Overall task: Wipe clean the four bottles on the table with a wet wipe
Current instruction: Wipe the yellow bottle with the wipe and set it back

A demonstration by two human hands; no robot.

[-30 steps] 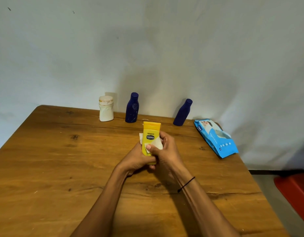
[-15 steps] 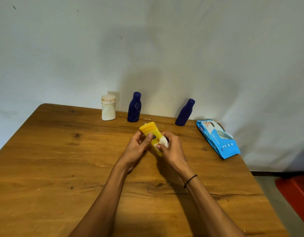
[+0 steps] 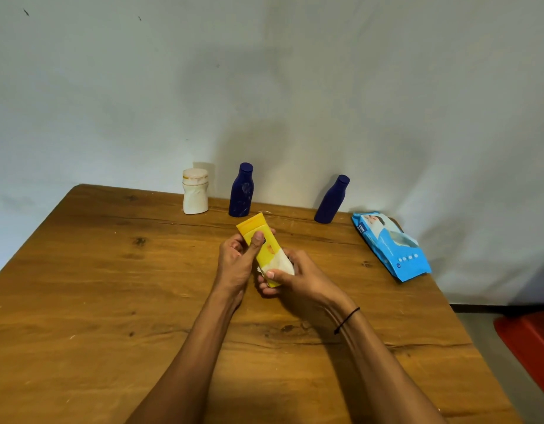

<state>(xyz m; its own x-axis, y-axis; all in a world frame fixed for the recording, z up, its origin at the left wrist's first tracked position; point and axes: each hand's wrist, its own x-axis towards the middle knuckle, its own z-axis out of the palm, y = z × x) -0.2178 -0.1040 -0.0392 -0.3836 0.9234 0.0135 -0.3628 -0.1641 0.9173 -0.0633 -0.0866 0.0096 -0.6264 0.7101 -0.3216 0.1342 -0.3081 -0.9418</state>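
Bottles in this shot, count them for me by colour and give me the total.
Dark blue: 2, the left blue bottle and the right blue bottle, both standing by the wall
White: 1, the white bottle
Yellow: 1, the yellow bottle, held in both hands
Total: 4

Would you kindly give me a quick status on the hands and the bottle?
Left hand grips yellow bottle, tilted above table. Right hand presses wet wipe round its lower end. Nothing in the way.

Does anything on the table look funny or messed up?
A little. The white bottle near the wall looks dented and grubby, and the blue bottle beside it has pale smudges. Nothing is spilled; the other blue bottle only seems to lean.
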